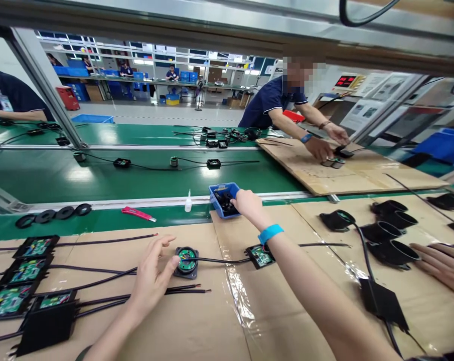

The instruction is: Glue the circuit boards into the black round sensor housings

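My left hand (155, 273) is just left of a square black part with a round green board (186, 259), its fingers apart and the thumb at the part's edge. A black cable runs right from this part to an open black box with a circuit board (262, 254), partly behind my right forearm. My right hand (247, 204) reaches to the right rim of a small blue bin (216, 196) holding small black pieces. Its fingers are bent over the rim, and whatever they hold is hidden.
Open circuit boxes (27, 271) with cables lie at left. Beyond are black rings (64, 213), a red cutter (136, 214) and a small bottle (188, 202). Black housings (385, 230) stand at right, near another person's hand (443, 265). A co-worker handles parts on a cardboard-covered board (305, 173).
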A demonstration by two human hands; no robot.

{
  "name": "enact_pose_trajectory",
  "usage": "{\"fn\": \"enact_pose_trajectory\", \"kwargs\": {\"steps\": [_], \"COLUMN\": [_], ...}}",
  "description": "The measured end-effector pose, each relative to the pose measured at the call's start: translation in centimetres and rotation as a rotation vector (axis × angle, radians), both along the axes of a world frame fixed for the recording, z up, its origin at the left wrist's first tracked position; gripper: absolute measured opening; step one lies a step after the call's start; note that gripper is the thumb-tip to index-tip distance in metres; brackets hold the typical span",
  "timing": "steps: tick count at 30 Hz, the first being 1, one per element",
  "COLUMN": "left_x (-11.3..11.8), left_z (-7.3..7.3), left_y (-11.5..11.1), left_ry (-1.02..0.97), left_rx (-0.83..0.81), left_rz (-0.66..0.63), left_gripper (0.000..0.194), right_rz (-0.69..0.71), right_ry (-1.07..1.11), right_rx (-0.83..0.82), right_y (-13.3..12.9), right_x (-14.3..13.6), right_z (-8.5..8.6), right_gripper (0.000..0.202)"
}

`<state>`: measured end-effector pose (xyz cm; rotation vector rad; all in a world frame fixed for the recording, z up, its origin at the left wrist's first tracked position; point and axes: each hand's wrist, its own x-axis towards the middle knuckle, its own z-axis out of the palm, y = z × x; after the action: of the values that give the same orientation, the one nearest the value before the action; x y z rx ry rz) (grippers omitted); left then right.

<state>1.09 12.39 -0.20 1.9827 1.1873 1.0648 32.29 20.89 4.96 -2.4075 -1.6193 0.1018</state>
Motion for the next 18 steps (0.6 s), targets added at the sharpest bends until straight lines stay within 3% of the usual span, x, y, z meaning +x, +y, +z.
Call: {"fn": "enact_pose_trajectory", "kwargs": {"steps": [3, 6, 9, 12, 13, 15, 18], "left_x": [-0.3, -0.5, -0.3, 0.0, 0.0, 0.1, 0.1], "left_z": [0.8, 2.2, 4.3, 6.3, 6.7, 6.9, 5.4], "left_y": [0.3, 0.3, 0.3, 0.4, 0.5, 1.0, 2.1], "left_ry": [-0.029, -0.067, -0.085, -0.097, -0.103, -0.115, -0.082], "left_rx": [-0.01, -0.075, -0.189, -0.314, -0.355, -0.406, -0.346], "left_rz": [0.07, 0.015, -0.24, -0.532, -0.589, -0.606, -0.476], "left_gripper": [0.033, 0.036, 0.046, 0.043, 0.042, 0.044, 0.051], "right_rz": [0.033, 0.22, 0.671, 1.071, 1.103, 1.001, 0.769], "right_ry": [-0.026, 0.011, 0.176, 0.378, 0.407, 0.402, 0.321], "right_rx": [0.038, 0.114, 0.21, 0.461, 0.542, 0.592, 0.46], "right_y": [-1.3, -4.3, -8.2, -11.2, -11.9, -12.6, -13.2], "right_x": [-0.7, -3.0, -6.1, -8.7, -9.3, -9.9, -10.0], "right_z": [0.4, 1.5, 2.1, 1.7, 1.4, 0.4, -1.7], "right_gripper": [0.023, 0.023, 0.021, 0.025, 0.027, 0.027, 0.042]}}
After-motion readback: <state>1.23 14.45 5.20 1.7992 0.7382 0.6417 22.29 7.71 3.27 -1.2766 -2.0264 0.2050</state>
